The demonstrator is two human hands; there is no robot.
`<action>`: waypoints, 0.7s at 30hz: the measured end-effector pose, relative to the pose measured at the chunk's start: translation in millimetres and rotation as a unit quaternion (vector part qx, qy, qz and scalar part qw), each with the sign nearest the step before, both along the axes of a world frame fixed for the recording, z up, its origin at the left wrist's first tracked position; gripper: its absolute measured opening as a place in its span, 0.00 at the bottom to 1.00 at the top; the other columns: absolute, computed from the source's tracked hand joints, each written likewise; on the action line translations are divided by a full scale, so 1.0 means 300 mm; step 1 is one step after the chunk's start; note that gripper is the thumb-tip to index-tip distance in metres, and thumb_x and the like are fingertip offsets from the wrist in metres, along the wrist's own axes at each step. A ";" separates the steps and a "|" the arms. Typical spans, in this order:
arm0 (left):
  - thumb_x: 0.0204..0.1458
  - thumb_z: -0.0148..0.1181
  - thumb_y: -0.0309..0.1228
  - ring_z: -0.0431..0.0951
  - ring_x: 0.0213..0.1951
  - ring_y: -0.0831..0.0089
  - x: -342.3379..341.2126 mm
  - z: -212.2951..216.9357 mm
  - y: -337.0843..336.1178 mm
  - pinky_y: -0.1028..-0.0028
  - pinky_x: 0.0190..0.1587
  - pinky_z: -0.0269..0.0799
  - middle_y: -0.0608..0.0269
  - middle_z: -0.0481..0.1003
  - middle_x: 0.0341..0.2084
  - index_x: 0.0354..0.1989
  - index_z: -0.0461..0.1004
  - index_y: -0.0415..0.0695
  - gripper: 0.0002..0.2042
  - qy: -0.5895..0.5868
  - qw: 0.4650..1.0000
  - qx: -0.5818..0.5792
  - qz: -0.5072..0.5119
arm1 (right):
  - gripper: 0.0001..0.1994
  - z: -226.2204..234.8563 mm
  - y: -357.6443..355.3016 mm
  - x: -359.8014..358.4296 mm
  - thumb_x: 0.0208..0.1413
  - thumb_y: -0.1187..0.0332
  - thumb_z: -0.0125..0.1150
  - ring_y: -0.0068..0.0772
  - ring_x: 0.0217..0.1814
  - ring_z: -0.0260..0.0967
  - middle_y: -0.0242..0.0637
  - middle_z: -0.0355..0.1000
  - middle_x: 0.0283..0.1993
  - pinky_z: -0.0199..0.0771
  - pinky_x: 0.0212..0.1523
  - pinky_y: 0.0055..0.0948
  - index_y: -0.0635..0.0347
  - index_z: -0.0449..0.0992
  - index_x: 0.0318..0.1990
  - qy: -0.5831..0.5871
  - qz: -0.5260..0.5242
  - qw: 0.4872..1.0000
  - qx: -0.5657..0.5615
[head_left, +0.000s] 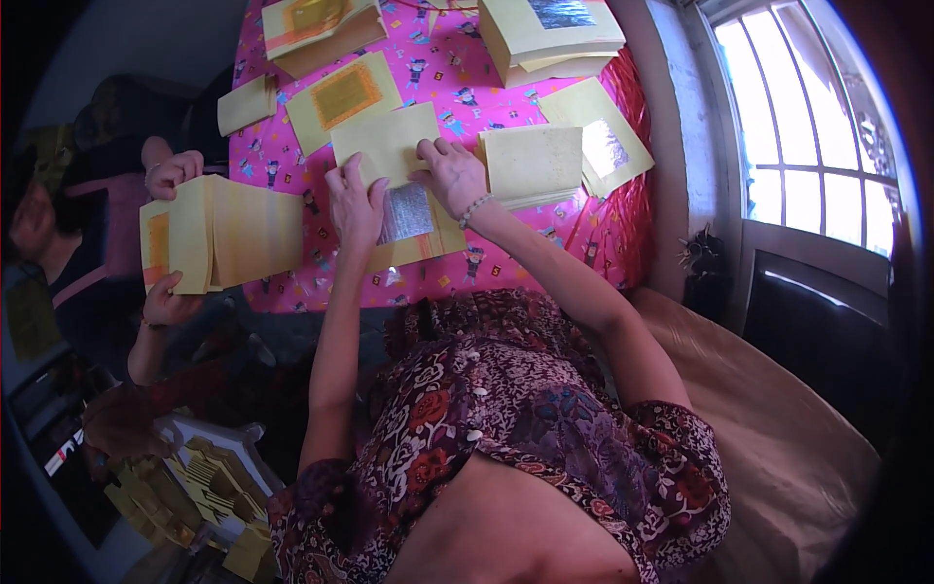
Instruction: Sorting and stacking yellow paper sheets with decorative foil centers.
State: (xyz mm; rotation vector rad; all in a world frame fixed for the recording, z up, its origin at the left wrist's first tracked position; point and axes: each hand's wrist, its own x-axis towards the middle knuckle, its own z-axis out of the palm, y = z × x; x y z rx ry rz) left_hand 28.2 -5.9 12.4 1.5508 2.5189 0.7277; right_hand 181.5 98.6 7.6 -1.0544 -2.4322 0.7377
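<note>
Pale yellow paper piece (384,134) lies on the counter (605,231), which has a pink patterned cover, directly in front of the person and slightly askew. Its upper part is plain and matte; lower down is 1 silver panel (409,214), roughly rectangular, shiny and finely wrinkled (much like the panel on the silver-panelled sheet (574,105) to the right), with a yellow margin below it.

The left grip (357,202) rests at the panel's left side, fingers bent, thumb near the foil. The right grip (453,177) sits at the right side, fingers curled over the paper. Both touch the piece, but I cannot tell whether either 1 is pinching it.

Just above lies an orange-gold-panelled sheet (345,95); a folded stack (532,161) stands near the right grip. At left, a co-worker's 2 hands hold a yellow booklet (258,234).
</note>
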 end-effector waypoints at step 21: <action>0.43 0.62 0.22 0.70 0.40 0.64 -0.058 0.146 0.016 0.66 0.46 0.67 0.67 0.74 0.34 0.40 0.81 0.52 0.14 0.159 0.973 0.109 -0.123 | 0.21 0.066 0.083 0.030 0.50 0.47 0.62 0.40 0.47 0.64 0.39 0.65 0.40 0.68 0.46 0.37 0.59 0.75 0.36 0.017 0.074 0.988 0.131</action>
